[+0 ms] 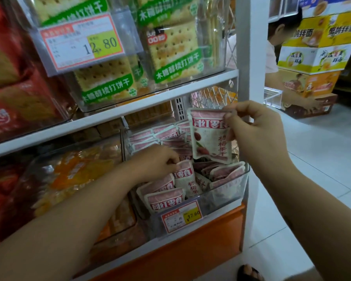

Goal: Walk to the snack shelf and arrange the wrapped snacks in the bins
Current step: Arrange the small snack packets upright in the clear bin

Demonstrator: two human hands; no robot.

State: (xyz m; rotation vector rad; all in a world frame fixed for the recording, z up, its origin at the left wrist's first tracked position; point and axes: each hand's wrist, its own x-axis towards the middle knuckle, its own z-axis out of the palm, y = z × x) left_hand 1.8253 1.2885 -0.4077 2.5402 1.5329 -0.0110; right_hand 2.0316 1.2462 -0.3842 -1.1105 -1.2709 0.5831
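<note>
A clear plastic bin [229,186] on the lower shelf holds several pink-and-white wrapped snack packets. My right hand [255,134] pinches the top corner of one packet [209,136] and holds it upright above the bin. My left hand [158,159] reaches into the bin and grips the top edge of another packet [185,179] that stands among the others. A price tag [181,217] hangs on the bin's front.
Bins of green-labelled crackers [174,57] fill the shelf above, with red packs at the left and orange snacks [75,169] beside the bin. The white shelf post [251,47] stands right. Another person [276,57] bends over stacked cartons [316,47] beyond.
</note>
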